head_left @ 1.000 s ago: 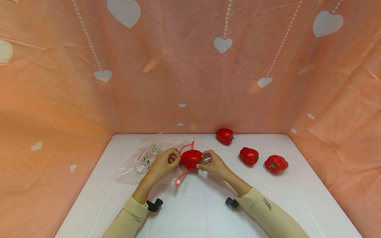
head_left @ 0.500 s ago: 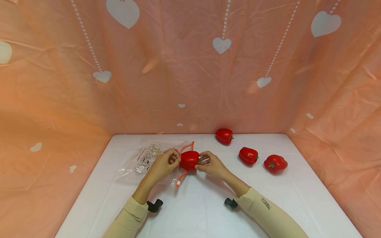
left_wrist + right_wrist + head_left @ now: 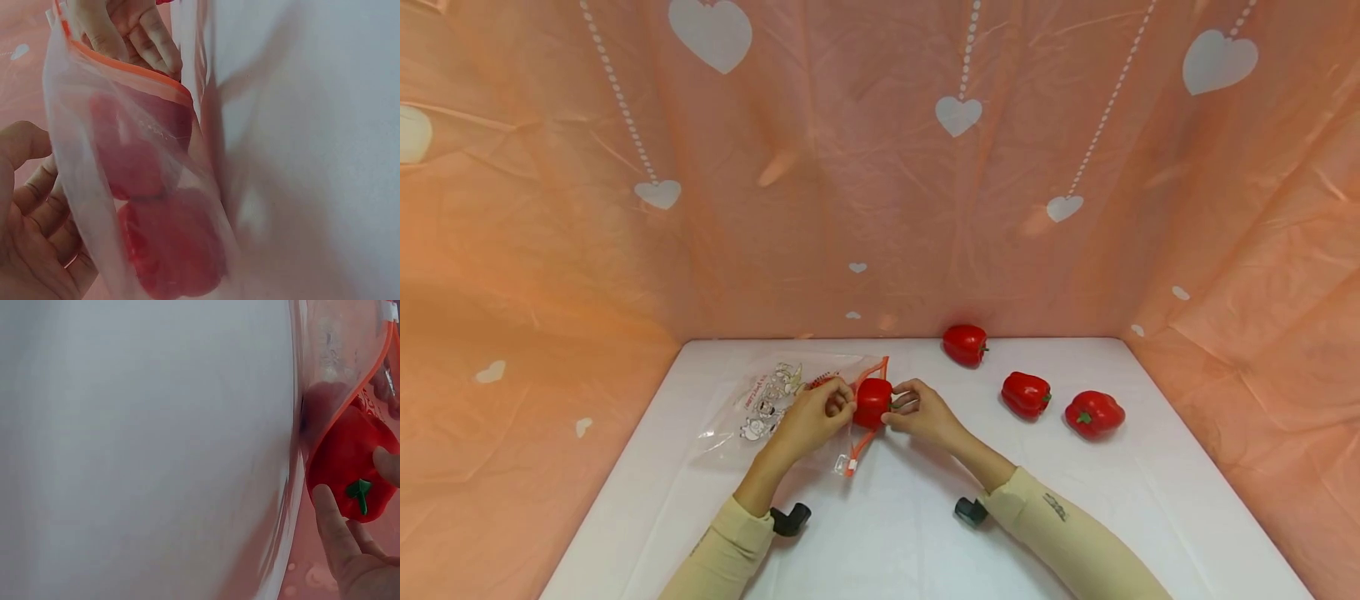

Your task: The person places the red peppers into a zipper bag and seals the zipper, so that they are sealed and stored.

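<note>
Left hand point(image 3: 815, 413) angled in, fingers curled, pinching clear bag point(image 3: 762, 407) near its mouth. Right hand point(image 3: 927, 415) opposite, fingers and thumb holding red pepper point(image 3: 872, 403) round its stem end. Pepper between both hands' fingers, partly inside orange-edged mouth.

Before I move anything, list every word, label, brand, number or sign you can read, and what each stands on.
None can be read for certain.
Plastic bag: red lettering beside cartoon figures, too small to read.
Right sleeve: dark mark, too small to read.
Left sleeve: faint dark print, too small to read.
</note>
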Tool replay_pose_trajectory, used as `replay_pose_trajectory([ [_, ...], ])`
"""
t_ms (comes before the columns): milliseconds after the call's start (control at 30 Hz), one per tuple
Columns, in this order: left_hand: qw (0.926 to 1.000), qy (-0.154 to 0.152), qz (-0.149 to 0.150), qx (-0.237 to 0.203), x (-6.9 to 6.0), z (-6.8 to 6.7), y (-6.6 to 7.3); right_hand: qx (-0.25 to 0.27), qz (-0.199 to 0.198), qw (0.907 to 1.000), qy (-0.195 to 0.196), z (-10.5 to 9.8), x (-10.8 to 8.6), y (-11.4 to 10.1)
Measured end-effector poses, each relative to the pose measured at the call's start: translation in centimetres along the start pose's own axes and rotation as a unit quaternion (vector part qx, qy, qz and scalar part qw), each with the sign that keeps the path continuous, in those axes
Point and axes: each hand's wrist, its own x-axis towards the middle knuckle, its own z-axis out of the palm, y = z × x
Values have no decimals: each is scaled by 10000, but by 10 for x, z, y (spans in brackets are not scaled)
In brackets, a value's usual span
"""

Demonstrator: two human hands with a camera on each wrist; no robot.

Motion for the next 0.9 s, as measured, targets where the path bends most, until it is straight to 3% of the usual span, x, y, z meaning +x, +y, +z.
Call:
replay_pose_trajectory([
  [433,9999,-17,79,-63,0,-1,0,174,151,9997,-20,8,4,-4],
  [900,9999,-145,20,-87,0,-4,0,103,-95,9999,-55,13,14,1],
])
